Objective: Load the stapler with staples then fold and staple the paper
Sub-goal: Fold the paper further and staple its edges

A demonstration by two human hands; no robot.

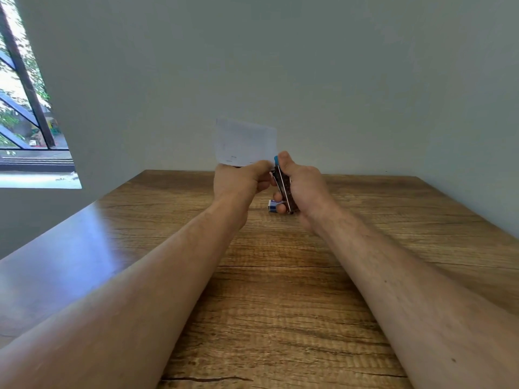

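My right hand [302,186] is wrapped around the stapler [283,186], held upright above the bench [280,304]. My left hand [238,179] pinches the folded paper [245,143], its corner at the stapler's blue tip. A small box [273,205] lies on the bench just below.

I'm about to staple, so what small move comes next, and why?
Probably squeeze the stapler shut with the right hand: its blue-tipped end already meets the corner of the folded paper that the left hand holds up.
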